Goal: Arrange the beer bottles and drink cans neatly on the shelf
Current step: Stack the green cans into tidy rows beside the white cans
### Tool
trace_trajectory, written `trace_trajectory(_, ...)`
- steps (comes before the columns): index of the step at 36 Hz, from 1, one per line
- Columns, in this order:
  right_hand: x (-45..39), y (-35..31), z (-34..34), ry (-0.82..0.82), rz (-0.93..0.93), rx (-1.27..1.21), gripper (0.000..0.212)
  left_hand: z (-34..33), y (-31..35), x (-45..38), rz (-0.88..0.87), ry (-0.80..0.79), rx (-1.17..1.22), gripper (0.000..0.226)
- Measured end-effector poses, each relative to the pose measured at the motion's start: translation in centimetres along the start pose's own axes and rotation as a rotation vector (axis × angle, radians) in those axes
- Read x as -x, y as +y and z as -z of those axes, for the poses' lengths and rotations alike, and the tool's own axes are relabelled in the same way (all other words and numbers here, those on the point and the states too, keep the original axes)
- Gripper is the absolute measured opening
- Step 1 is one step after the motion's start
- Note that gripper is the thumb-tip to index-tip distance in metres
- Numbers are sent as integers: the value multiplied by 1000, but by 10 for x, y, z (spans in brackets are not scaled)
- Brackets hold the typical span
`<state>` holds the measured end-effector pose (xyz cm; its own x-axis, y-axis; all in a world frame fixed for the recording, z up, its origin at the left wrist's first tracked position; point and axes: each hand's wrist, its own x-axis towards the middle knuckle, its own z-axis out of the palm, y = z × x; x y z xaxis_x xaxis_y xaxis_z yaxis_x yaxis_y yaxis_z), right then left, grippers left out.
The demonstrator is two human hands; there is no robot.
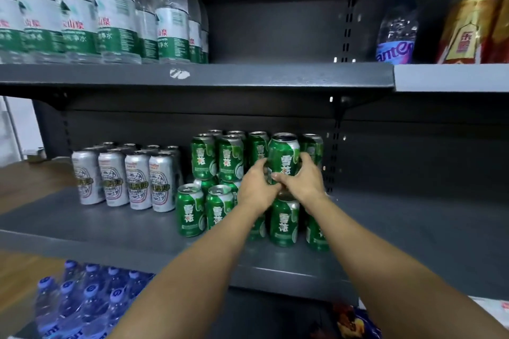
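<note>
head view: left hand and right hand both grip a green aluminium beer can, seating it on the second tier above the grey metal shelf, silver cans already lined up, stacking looks nearly done.

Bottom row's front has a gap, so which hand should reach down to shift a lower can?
Probably left. Both hands grip the upper green can, but the left hand sits nearer the gap.

Cut off at nine o'clock: water bottles. Blurred at two o'clock: yellow-labelled bottle. Partly hidden behind forearms: lower green cans. Cropped at seven o'clock: blue-capped bottles.
</note>
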<state>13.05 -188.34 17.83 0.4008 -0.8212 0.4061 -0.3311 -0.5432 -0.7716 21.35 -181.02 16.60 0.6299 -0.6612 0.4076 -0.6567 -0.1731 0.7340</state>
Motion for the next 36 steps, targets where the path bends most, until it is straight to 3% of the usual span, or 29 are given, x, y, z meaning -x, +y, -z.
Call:
trace_trajectory(3,-11,-11,-17,-12,-22,38,86,15,-18,-17,11,-35,34,76)
trace_trajectory(6,-22,-20,-33,-3,-58,49,88,28,-37,-37,-3,-39,-21,60)
trace_trajectory(15,-44,-29,-65,35,-192,81,53,21,-53,-59,7,-36,-73,56)
trace_trajectory(24,-42,-25,-82,59,-178,124,73,24,-55,-49,56,-23,-160,53)
trace_trajectory(36,-47,-20,-86,-13,-128,246,69,18,-52,-46,50,-5,-215,51)
